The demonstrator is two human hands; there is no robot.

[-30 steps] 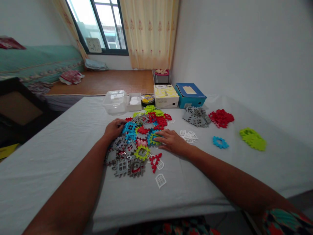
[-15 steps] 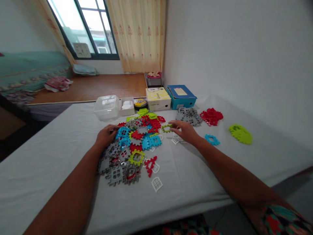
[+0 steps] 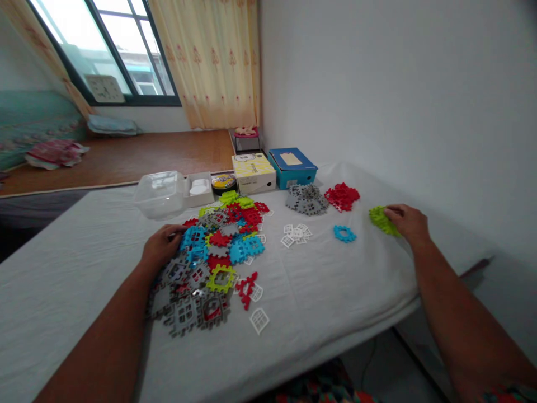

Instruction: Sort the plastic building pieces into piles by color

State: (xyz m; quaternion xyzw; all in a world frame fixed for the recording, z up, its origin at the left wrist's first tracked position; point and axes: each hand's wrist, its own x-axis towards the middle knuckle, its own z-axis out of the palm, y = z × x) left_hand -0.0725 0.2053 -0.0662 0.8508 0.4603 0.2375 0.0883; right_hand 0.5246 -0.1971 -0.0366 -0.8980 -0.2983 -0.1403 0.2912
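Note:
My left hand (image 3: 163, 246) rests at the left edge of a mixed heap of plastic interlocking building pieces, fingers curled beside the blue pieces (image 3: 194, 239). Whatever it may hold is hidden. At the far right, my right hand (image 3: 409, 223) pinches a lime green piece at the lime green pile (image 3: 381, 220); the fingers partly cover it. Grey pieces (image 3: 184, 314), red pieces (image 3: 218, 239) and a lime green square frame (image 3: 221, 278) lie in the mixed heap. A single blue ring-shaped piece (image 3: 344, 234) lies left of the right hand.
Grey pieces (image 3: 307, 200), red pieces (image 3: 342, 196) and white window inserts (image 3: 296, 235) form separate groups. Along the back stand a clear plastic tub (image 3: 159, 196), a white tray (image 3: 199, 190), a round tin (image 3: 224, 183), a yellow box (image 3: 254, 173) and a blue box (image 3: 292, 168). A wall borders the right.
My right hand has carried a lime green frame from beside the mixed heap rightward to the lime green pile. My left hand stays at the heap's left edge. The view has turned right.

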